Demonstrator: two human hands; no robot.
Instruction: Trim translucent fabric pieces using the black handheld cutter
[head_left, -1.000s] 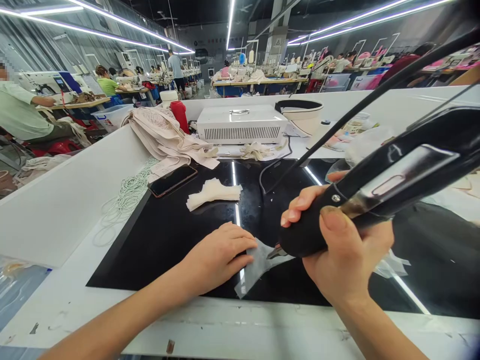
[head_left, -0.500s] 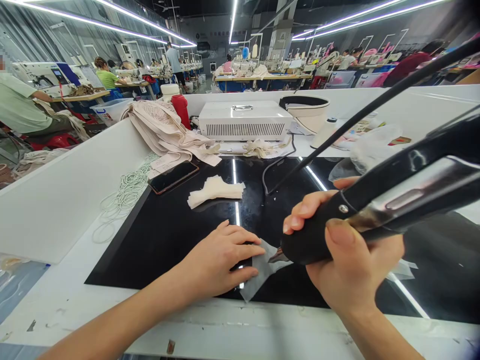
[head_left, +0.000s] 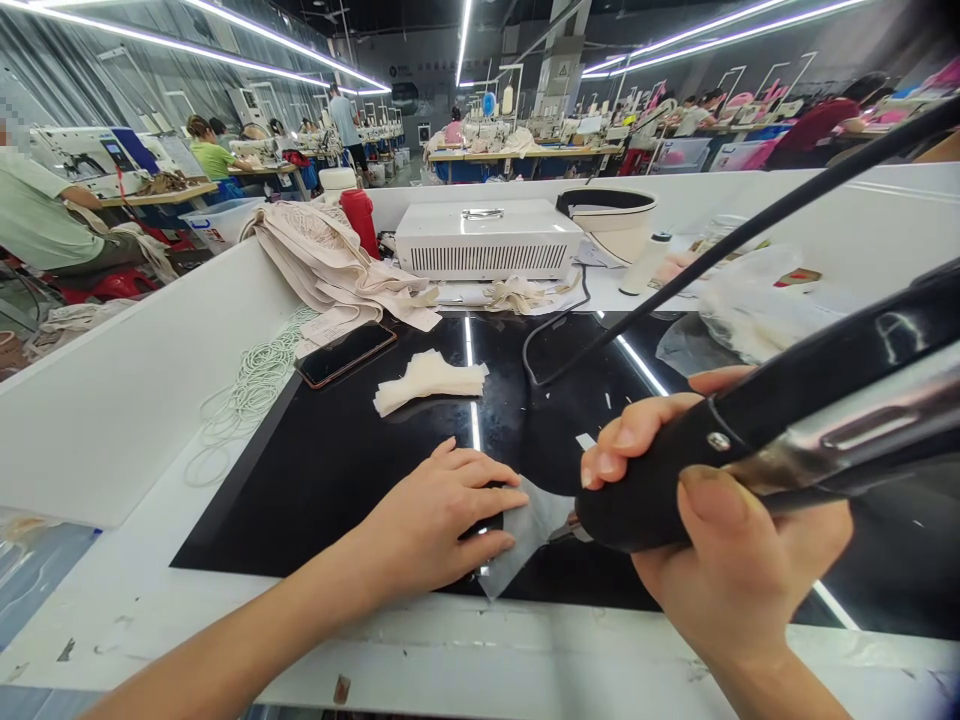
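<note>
My left hand (head_left: 457,515) lies with fingers stretched out, the tips pressing a thin sheer white cloth piece (head_left: 517,550) against the glossy black board (head_left: 330,500). My right hand (head_left: 735,540) is closed around a thick black corded cutter (head_left: 645,500) with a long metal lever on its side. Its narrow metal tip (head_left: 566,530) meets the right side of the cloth piece; whether it touches the board I cannot tell. Beyond my left hand lies a stack of cream cloth pieces (head_left: 431,382). A small white scrap (head_left: 585,441) lies left of my right fingers.
A phone (head_left: 349,354) and a tangle of pale green cord (head_left: 251,385) lie at the left. Behind stand a vented white box (head_left: 487,245), beige fabric (head_left: 315,255), a red bottle (head_left: 360,222) and a cream bin (head_left: 611,225). The black cable (head_left: 712,250) crosses the right. Co-workers sit farther off.
My right hand has moved a little right and down with the cutter, its tip now farther along the cloth's right side. A white scrap has come into view. My left hand stays put.
</note>
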